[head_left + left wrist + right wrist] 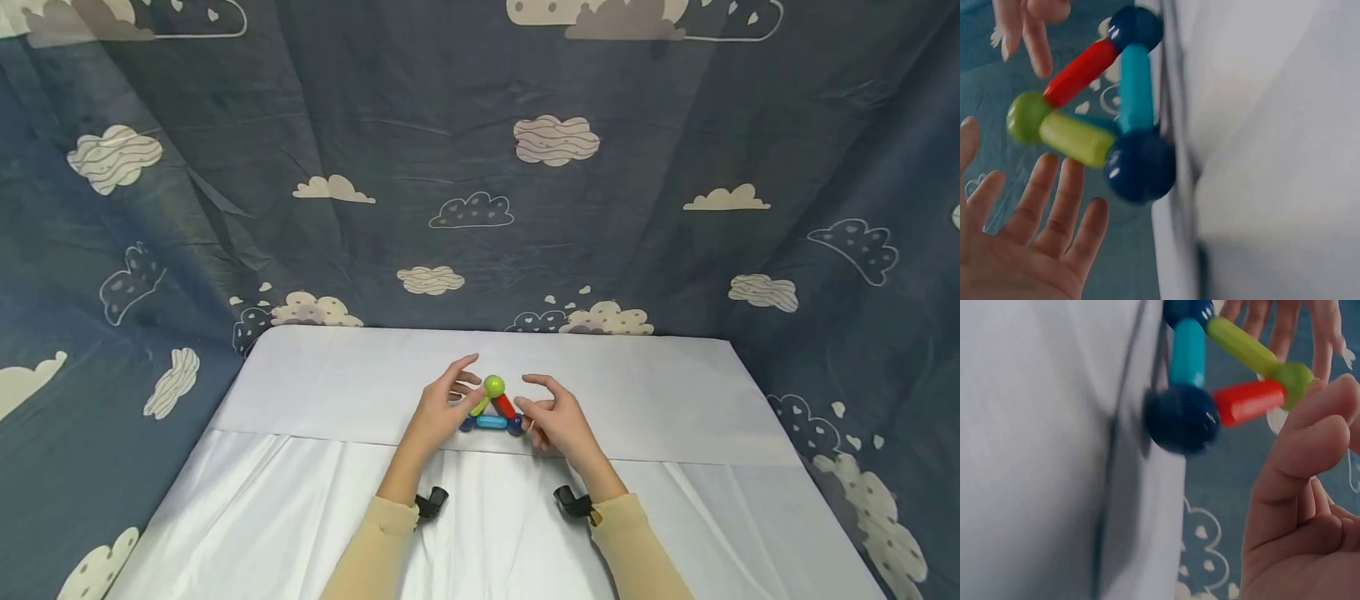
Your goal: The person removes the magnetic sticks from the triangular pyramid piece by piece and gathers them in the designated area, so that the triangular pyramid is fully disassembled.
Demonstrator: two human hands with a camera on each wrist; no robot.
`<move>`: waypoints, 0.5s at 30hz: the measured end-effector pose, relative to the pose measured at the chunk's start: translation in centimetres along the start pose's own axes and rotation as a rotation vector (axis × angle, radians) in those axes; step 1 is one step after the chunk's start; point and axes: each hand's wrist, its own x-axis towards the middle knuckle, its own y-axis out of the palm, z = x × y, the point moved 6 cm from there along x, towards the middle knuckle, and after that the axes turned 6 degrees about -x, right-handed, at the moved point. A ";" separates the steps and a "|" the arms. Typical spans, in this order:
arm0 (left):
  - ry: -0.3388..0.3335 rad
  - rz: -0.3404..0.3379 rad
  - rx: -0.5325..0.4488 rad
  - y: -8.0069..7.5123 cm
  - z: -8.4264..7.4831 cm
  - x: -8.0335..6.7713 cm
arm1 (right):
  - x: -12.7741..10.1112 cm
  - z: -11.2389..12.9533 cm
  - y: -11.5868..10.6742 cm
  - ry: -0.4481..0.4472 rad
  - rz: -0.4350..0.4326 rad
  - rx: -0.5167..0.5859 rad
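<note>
So, head view first: a toy triangle [492,410] of sticks and balls stands upright on the white table [675,392], dead between the two hands. Left hand [442,410] sits at 9 o'clock of it, right hand [558,421] at 3 o'clock, both just beside it, about equally near; fingers loosely spread and curved toward it, gripping nothing. Whether any fingertip touches the toy I cannot tell from here. Green ball [494,386] is the top corner at 12 o'clock; the blue stick [491,422] forms the base, long axis running left-right between the hands. Dark cloud-print cloth [480,167] hangs behind and at the sides.

Left wrist view: the triangle [1100,119] appears turned sideways, with the table [1272,150] at 3 o'clock. Left hand [1016,250] is at 7 o'clock of the toy, palm open, fingers straight and apart from the green stick [1075,137] just above them. Red stick [1082,72] runs up to a dark blue ball [1136,26]; right fingertips [1038,53] hang at 11 o'clock, near but clear of it.

Right wrist view: the triangle [1229,375] sits at 12 o'clock, big dark blue ball [1182,419] nearest the table. Right hand [1304,512] is at 5 o'clock, fingers bent, the nearest one by the green ball [1294,384]; contact unclear. Left fingers [1285,325] show behind, straight.
</note>
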 end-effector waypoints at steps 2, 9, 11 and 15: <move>-0.015 0.004 0.006 0.6 0.4 0.0 | 0.1 -0.2 0.9 0.004 0.020 0.013; -0.001 0.009 0.051 1.6 0.8 0.0 | 0.3 -0.4 2.8 0.004 0.026 0.016; -0.001 0.015 0.060 1.9 0.8 0.0 | 0.3 -0.4 3.1 0.000 0.017 0.008; -0.001 0.018 0.080 2.1 0.8 0.0 | 0.4 -0.6 3.6 -0.016 0.001 -0.005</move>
